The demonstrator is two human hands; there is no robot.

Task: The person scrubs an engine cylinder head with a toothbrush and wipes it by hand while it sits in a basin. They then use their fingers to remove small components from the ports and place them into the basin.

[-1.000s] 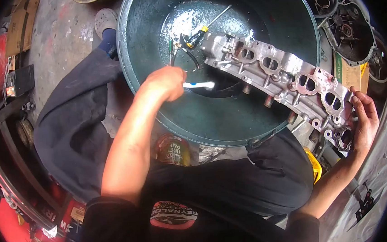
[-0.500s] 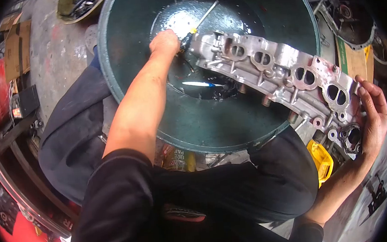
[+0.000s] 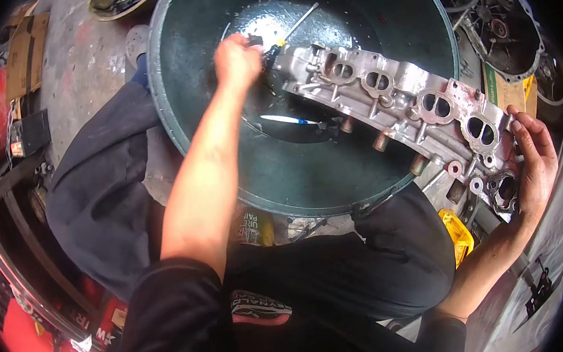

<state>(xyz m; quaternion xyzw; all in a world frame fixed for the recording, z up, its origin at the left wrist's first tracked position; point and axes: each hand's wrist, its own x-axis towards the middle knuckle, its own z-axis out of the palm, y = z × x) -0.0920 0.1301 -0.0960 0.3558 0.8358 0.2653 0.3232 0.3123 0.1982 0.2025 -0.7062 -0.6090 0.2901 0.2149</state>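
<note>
A long grey metal cylinder head (image 3: 391, 101) with a row of divided oval ports lies slanted across a round dark green tub (image 3: 303, 197). My right hand (image 3: 536, 152) grips its far right end, thumb and fingers at the edge. Over the tub's wet bottom, my left hand (image 3: 238, 61) is closed around a small dark object (image 3: 255, 40), whose end pokes out past the fingers; the rest is hidden. Close by, a tool with a yellow collar and thin metal shaft (image 3: 299, 24) rests in the tub. Nearer to me lies a white-and-blue brush (image 3: 290, 120).
A dark metal housing (image 3: 504, 26) stands right of the tub by a cardboard box (image 3: 494, 86). Below the cylinder head's right end are a yellow plastic piece (image 3: 457, 236) and metal parts. Another basin (image 3: 119, 7) sits at the upper left. My bent legs flank the tub.
My left hand has lifted and turned slightly, so the dark object's end now shows beyond the fingers. My right hand keeps hold of the cylinder head; the whole view has shifted a little.
</note>
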